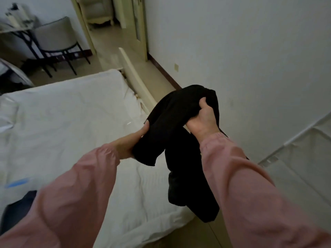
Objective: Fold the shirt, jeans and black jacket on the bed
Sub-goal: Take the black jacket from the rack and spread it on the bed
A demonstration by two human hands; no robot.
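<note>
The person stands at the side of the bed (71, 113), both arms in pink sleeves (241, 176) stretched out in front. The black jacket (172, 111) is off the mattress, held up in the air over the bed's near right edge, bunched and draped rather than spread. The right hand (202, 119) is higher, its fingers curled tight into a gathered part of the cloth near the top. From there one length hangs straight down past the right forearm, its end dangling beside the mattress edge above the floor. The left hand (136, 142) is lower and to the left, gripping another length of the jacket from the side, thumb on top, the other fingers hidden behind the cloth; a ribbed hem hangs just below it. The white sheet under the arms is rumpled. At the lower left, partly behind the left sleeve, a dark blue cloth (21, 203) lies on the bed; I cannot tell what garment it is. Beyond the bed stand a chair (57, 36) and an open doorway (111, 24).
</note>
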